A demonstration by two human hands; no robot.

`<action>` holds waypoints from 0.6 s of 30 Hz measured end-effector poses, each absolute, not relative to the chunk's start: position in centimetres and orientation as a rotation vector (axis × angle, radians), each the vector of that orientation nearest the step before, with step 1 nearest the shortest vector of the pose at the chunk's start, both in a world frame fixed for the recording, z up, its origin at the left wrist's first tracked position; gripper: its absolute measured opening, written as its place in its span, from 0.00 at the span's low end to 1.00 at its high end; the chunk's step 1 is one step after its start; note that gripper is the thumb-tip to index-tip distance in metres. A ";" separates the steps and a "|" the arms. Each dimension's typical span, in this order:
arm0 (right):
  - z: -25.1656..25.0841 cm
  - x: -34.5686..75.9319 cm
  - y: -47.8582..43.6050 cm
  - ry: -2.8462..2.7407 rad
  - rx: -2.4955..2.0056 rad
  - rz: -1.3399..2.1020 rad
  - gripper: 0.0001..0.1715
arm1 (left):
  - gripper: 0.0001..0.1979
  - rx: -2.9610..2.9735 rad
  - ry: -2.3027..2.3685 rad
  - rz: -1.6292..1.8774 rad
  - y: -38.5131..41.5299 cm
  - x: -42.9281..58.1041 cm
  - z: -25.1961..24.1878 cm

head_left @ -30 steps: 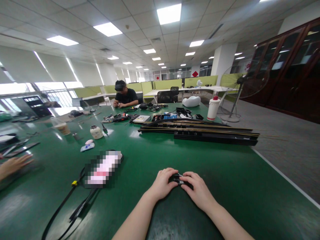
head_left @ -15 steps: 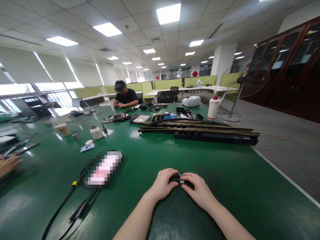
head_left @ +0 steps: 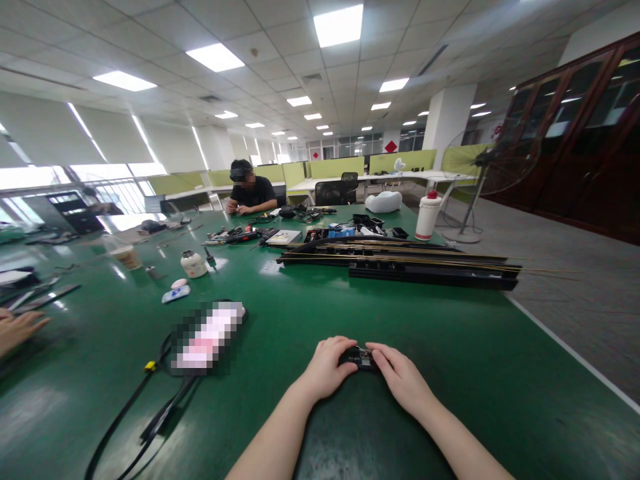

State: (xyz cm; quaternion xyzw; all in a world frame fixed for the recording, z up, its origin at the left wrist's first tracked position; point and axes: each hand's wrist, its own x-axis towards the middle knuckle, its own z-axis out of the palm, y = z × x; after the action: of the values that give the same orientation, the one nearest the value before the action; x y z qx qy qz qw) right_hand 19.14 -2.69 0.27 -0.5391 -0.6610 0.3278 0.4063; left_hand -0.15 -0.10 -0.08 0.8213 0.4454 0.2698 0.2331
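A small black object with a silvery metal part lies at the green table top, between my two hands; its exact kind is too small to make out. My left hand is closed around its left end, thumb at the near side and fingers at the far side. My right hand pinches the right end, its thumb and forefinger close together. The fingers of both hands hide the ends of the object. More of its middle shows between the fingertips.
Left of my hands lies a blurred-out phone-like device with black cables. Long black rails with thin rods lie beyond. A white jar and tools are farther off. Another person's hand rests at the left edge.
My right hand has shifted slightly right along the black object, and its thumb has moved up from the near side. More of the metal part is exposed. My left hand stays in place.
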 end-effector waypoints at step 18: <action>0.3 20.1 -2.0 -1.380 -1.360 1.081 0.31 | 0.20 2.241 1.236 0.748 -0.2 -0.1 -0.1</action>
State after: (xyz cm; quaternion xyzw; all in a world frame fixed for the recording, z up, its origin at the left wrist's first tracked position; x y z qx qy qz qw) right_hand 20.05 -2.01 0.30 -0.5489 -0.5568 0.4364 0.4453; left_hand -0.14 -0.18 -0.09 0.8169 0.4507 0.2725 0.2353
